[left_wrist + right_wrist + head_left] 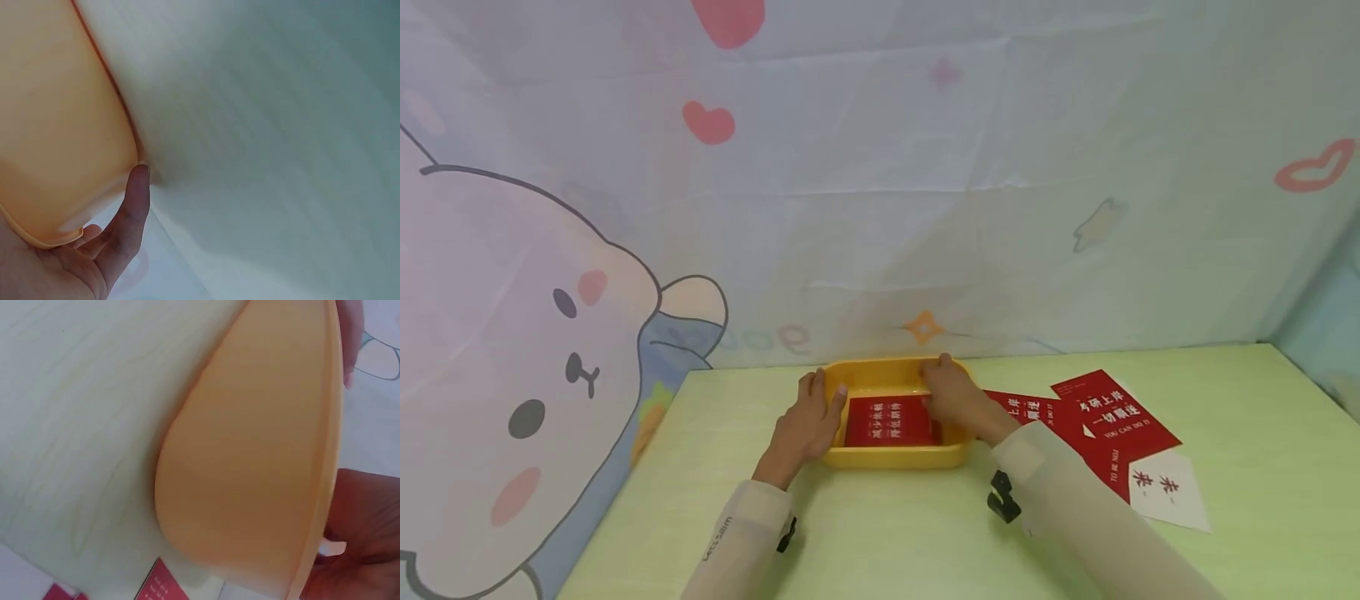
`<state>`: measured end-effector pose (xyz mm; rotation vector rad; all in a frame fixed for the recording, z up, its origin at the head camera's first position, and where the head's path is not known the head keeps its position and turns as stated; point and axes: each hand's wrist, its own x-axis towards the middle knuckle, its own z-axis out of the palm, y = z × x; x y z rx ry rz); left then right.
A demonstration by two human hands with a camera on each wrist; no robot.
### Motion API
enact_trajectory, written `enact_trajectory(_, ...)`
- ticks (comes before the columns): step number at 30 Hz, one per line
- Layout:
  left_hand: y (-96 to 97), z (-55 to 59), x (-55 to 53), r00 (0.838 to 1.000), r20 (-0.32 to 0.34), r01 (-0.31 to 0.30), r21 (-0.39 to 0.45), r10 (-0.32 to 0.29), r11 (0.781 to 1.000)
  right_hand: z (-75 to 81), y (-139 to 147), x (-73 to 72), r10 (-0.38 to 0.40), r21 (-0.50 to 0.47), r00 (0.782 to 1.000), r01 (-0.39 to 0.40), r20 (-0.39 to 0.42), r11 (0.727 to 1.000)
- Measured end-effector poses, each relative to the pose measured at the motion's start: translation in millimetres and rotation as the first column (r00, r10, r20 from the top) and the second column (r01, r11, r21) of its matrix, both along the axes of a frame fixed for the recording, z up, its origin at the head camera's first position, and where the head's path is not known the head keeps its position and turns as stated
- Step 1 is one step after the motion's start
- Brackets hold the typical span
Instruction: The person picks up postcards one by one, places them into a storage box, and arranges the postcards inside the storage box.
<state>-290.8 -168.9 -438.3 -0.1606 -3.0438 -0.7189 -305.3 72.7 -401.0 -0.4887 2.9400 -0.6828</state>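
A yellow plastic tray (891,457) stands near the back of the table, with a red card (891,421) printed in white characters lying in it. My left hand (805,423) grips the tray's left end, thumb at the rim; in the left wrist view its fingers (134,200) reach along the outside wall. Across from it, my right hand (957,398) reaches over the right rim into the tray, beside the card's right edge. From the right wrist, the tray wall (250,450) hides part of that hand (365,534); I cannot tell whether it pinches a card.
Right of the tray lie overlapping red cards (1116,417) and a white card (1168,492) with red characters, partly behind my right forearm. A printed cloth backdrop (925,208) rises directly behind the pale green table (880,533).
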Motion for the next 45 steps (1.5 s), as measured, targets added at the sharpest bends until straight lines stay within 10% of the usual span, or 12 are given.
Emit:
enact_trajectory(24,1.2,-0.6,1.4,1.0,-0.002,-0.005,0.05,0.005,0.999,7.7,76.1,16.9,-0.105,-0.345,0.971,0.026,-0.212,0.938)
enact_trajectory(45,0.9,2.1,-2.9,0.997,0.034,-0.07,0.089,0.068,0.994,-7.3,183.3,61.5,0.013,0.081,1.0,-0.015,0.021,0.997)
